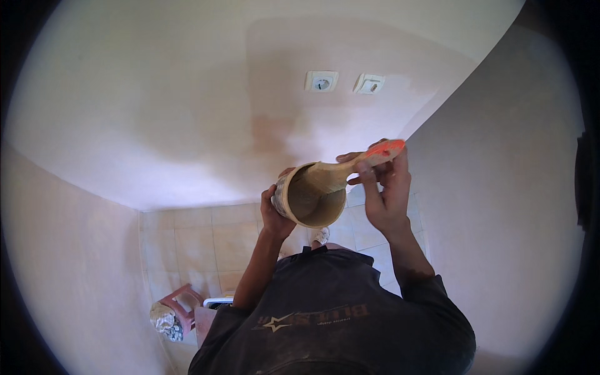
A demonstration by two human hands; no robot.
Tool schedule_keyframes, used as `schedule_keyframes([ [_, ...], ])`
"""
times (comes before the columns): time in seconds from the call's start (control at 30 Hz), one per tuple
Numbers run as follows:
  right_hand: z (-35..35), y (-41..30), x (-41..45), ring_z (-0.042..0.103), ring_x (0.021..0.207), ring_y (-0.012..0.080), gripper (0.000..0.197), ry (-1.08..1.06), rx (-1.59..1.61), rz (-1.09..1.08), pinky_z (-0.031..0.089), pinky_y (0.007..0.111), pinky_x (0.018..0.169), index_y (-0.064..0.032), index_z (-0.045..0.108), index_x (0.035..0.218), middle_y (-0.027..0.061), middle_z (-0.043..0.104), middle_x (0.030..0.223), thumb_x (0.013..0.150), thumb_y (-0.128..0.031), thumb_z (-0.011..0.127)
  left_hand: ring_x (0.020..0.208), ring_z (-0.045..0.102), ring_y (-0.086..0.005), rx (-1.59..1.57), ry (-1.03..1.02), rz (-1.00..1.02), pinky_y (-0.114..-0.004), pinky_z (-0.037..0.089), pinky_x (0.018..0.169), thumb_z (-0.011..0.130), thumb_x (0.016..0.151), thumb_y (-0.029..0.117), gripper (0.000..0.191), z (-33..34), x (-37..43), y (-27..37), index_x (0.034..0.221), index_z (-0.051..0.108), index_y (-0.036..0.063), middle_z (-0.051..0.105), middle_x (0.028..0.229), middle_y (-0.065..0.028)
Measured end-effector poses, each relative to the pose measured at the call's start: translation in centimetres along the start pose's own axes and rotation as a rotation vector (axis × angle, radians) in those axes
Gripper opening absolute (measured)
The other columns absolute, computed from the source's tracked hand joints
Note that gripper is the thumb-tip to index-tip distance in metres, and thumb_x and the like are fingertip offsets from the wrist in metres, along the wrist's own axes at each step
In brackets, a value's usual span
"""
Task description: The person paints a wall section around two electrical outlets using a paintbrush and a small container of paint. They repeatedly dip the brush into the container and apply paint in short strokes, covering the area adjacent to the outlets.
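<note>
My left hand (pixel 275 211) grips the side of a round tub (pixel 316 213), tilted so that I look into its mouth. Its inner wall is coated in a beige-brown residue. In my right hand (pixel 386 197) is a paintbrush (pixel 349 169) with a worn handle, orange-red at its end. The brush's wide, beige-smeared head lies at the tub's rim, with its lower edge over the opening. My right thumb and fingers close around the handle. How much material sits at the bottom of the tub is hard to make out.
Ahead rises a wall (pixel 197 117) bearing a power socket (pixel 322 82) and a wall switch (pixel 370 84). Side walls stand close on the left and right. On the tiled floor (pixel 197 239), lower left, a reddish plastic stool (pixel 185 304) stands beside a crumpled cloth (pixel 163 318) and a white-rimmed container (pixel 218 301).
</note>
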State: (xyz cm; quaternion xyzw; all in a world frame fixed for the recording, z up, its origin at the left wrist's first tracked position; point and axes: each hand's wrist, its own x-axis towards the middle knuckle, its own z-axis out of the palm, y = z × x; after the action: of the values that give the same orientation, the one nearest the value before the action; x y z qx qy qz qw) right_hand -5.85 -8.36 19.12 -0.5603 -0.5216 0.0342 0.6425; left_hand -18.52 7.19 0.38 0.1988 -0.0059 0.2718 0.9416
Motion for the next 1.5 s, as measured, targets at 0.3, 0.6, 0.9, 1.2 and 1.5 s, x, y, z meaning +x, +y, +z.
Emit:
schedule_keyframes([
  [0.3, -1.9, 3.6, 0.5, 0.077, 0.092, 0.023, 0.025, 0.266, 0.35, 0.406, 0.063, 0.033, 0.067, -0.0061, 0.045, 0.129, 0.0201, 0.076, 0.109, 0.113, -0.024, 0.054, 0.137, 0.057, -0.0322, 0.071, 0.129, -0.049, -0.051, 0.046, 0.115, 0.042, 0.102, 0.061, 0.075, -1.0, 0.8, -0.5, 0.155, 0.05, 0.0082, 0.057, 0.153, -0.0147],
  [0.6, -1.7, 8.5, -2.1, 0.069, 0.11, 0.0222, 0.041, 0.313, 0.729, 0.743, 0.057, 0.041, 0.091, -0.0009, 0.051, 0.13, 0.0122, 0.07, 0.116, 0.1, -0.014, 0.076, 0.136, 0.058, -0.0279, 0.085, 0.083, -0.04, -0.047, 0.049, 0.114, 0.054, 0.099, 0.05, 0.067, -0.3, 0.5, 0.3, 0.151, 0.048, 0.0082, 0.059, 0.145, -0.0118],
  [0.9, 0.1, 3.3, -2.4, 0.072, 0.109, 0.0237, 0.047, 0.306, 0.244, 0.28, 0.061, 0.035, 0.086, -0.0021, 0.049, 0.13, 0.014, 0.07, 0.115, 0.093, -0.001, 0.079, 0.137, 0.058, -0.03, 0.085, 0.129, -0.106, -0.049, 0.045, 0.116, 0.045, 0.102, 0.058, 0.07, -2.1, -1.1, 0.9, 0.15, 0.056, 0.0079, 0.062, 0.148, -0.0129],
  [1.2, 3.3, -0.8, -4.8, 0.078, 0.092, 0.0276, 0.033, -0.295, -0.368, -0.046, 0.063, 0.038, 0.081, -0.0041, 0.066, 0.114, 0.0118, 0.076, 0.101, 0.086, -0.004, 0.084, 0.136, 0.058, -0.0304, 0.071, 0.136, -0.128, -0.05, 0.046, 0.116, 0.04, 0.105, 0.055, 0.066, -0.8, -3.8, 0.8, 0.15, 0.055, 0.0085, 0.062, 0.148, -0.0131],
  [1.5, 3.1, -1.5, -4.8, 0.074, 0.088, 0.0381, 0.036, -0.391, -0.373, 0.069, 0.061, 0.046, 0.074, -0.008, 0.065, 0.122, 0.0157, 0.075, 0.103, 0.089, -0.014, 0.079, 0.136, 0.059, -0.0301, 0.131, 0.145, -0.127, -0.049, 0.047, 0.115, 0.04, 0.105, 0.053, 0.065, -0.3, -5.2, 1.0, 0.151, 0.054, 0.0096, 0.061, 0.148, -0.013],
])
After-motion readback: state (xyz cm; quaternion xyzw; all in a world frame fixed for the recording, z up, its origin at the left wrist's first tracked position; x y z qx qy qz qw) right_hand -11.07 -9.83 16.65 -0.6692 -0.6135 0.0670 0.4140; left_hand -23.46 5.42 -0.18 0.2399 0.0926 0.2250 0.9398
